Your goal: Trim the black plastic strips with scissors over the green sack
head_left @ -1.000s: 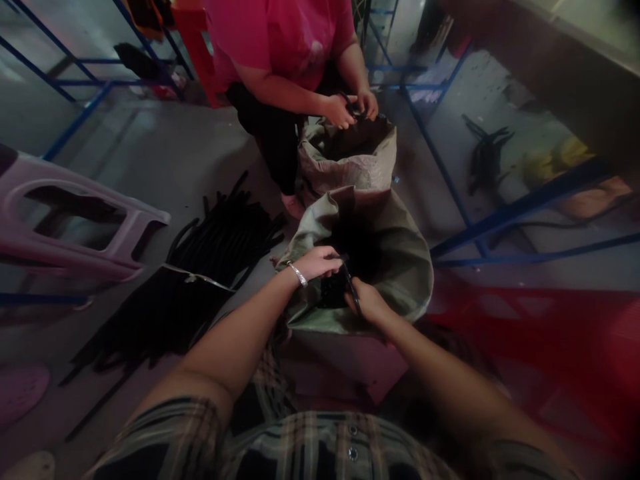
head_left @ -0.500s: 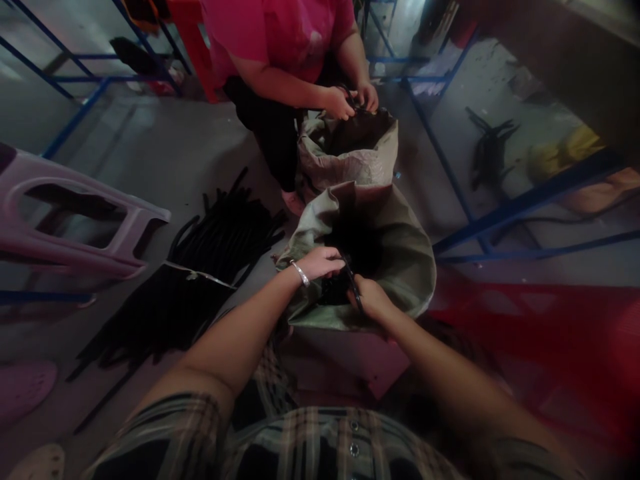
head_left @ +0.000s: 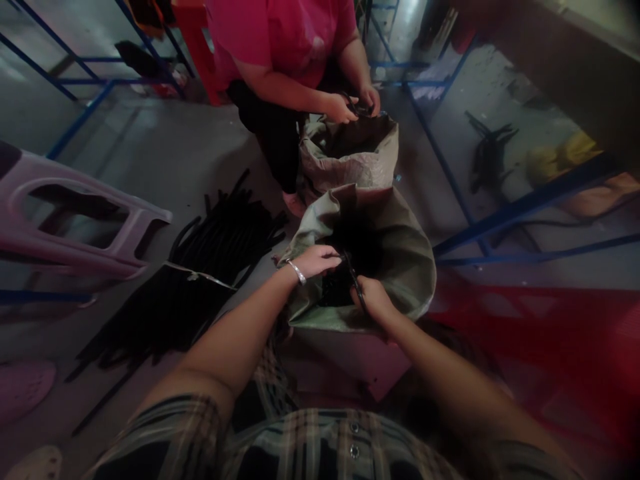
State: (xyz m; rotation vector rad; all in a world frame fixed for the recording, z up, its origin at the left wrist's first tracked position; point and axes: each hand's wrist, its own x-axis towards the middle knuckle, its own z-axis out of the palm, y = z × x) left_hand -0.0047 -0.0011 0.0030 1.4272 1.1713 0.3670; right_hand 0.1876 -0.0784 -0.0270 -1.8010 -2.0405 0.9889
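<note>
A green woven sack (head_left: 405,267) stands open in front of me, dark inside with black strips. My left hand (head_left: 320,259), a bracelet on its wrist, reaches over the sack's mouth with its fingers curled on a thin black strip (head_left: 354,280). My right hand (head_left: 373,301) is closed round the same strip at the sack's near rim. A second, paler sack (head_left: 350,157) stands just beyond. A person in a pink top (head_left: 280,33) bends over that second sack with both hands at its rim.
Black strips (head_left: 200,267) lie in a pile on the floor to the left. A pink plastic stool (head_left: 75,220) is tipped at far left. Blue metal frames (head_left: 500,213) run on the right and behind. A red stool (head_left: 550,347) sits at lower right.
My hands stay at the sack's mouth and shift only slightly around the black strip. The other person's hands move a little at the far sack's rim.
</note>
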